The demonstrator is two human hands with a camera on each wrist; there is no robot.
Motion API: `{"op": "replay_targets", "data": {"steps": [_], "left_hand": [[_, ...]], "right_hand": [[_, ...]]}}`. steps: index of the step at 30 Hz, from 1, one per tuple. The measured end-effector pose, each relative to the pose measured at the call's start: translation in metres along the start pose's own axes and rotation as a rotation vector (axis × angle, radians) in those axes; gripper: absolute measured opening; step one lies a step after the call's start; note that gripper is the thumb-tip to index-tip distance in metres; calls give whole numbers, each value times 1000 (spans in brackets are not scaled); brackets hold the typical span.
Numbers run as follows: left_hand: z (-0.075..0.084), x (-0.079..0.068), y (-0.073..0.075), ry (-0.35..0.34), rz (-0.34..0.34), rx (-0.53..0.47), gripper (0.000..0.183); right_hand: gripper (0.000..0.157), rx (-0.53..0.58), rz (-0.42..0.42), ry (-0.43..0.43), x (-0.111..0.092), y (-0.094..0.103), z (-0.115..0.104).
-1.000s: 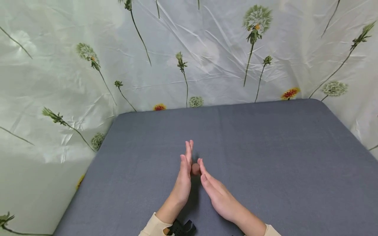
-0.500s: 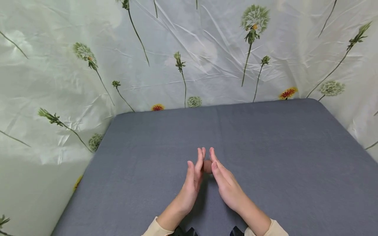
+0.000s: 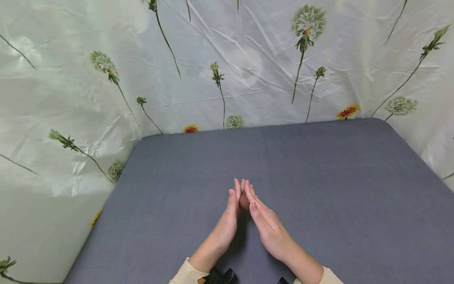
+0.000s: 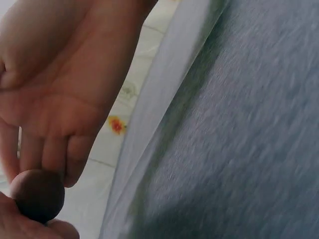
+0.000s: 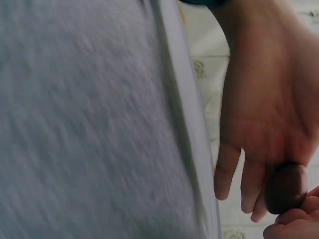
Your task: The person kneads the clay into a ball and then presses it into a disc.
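Observation:
A small, smooth brown ball (image 3: 244, 202), like a lump of modelling clay, sits between the two hands over the table. My left hand (image 3: 224, 230) stands on edge with straight fingers, and its finger side presses against the ball. From the other side my right hand (image 3: 273, 232) presses it, fingers also straight and pointing forward. The fingertips of both hands come close together beyond the ball. In the left wrist view the ball (image 4: 39, 196) lies against the fingers below the palm; the right wrist view shows the ball (image 5: 286, 188) slightly elongated against the right fingers.
A grey cloth-covered table (image 3: 319, 177) spreads under the hands, its far edge and corners showing. Behind and to the left hangs a pale curtain (image 3: 170, 94) printed with dandelions. Black wrist camera gear (image 3: 221, 276) shows beside the left cuff.
The hands slide against each other with the ball between them. The ball shifts right, then slightly back left. The left hand, farther forward at first, now has its fingertips about level with the right's.

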State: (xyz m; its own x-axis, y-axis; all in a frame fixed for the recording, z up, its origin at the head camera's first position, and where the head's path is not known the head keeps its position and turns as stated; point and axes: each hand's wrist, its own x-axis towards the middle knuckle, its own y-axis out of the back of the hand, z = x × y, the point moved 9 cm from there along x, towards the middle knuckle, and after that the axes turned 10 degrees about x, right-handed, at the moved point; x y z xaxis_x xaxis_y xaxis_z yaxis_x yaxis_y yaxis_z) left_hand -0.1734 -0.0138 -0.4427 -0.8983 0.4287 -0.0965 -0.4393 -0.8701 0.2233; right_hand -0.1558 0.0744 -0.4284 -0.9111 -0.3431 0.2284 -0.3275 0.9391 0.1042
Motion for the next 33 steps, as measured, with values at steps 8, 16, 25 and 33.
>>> {"op": "replay_targets", "data": {"steps": [8, 16, 25, 33], "left_hand": [[19, -14, -10, -134, -90, -31, 77], [12, -5, 24, -103, 110, -38, 82], [7, -3, -8, -73, -83, -27, 81], [13, -3, 6, -148, -8, -59, 79]], "right_hand": [[60, 125, 0, -191, 5, 2, 13], [56, 107, -116, -114, -6, -25, 7], [56, 142, -25, -21, 2, 5, -3], [57, 144, -83, -119, 1, -8, 9]]}}
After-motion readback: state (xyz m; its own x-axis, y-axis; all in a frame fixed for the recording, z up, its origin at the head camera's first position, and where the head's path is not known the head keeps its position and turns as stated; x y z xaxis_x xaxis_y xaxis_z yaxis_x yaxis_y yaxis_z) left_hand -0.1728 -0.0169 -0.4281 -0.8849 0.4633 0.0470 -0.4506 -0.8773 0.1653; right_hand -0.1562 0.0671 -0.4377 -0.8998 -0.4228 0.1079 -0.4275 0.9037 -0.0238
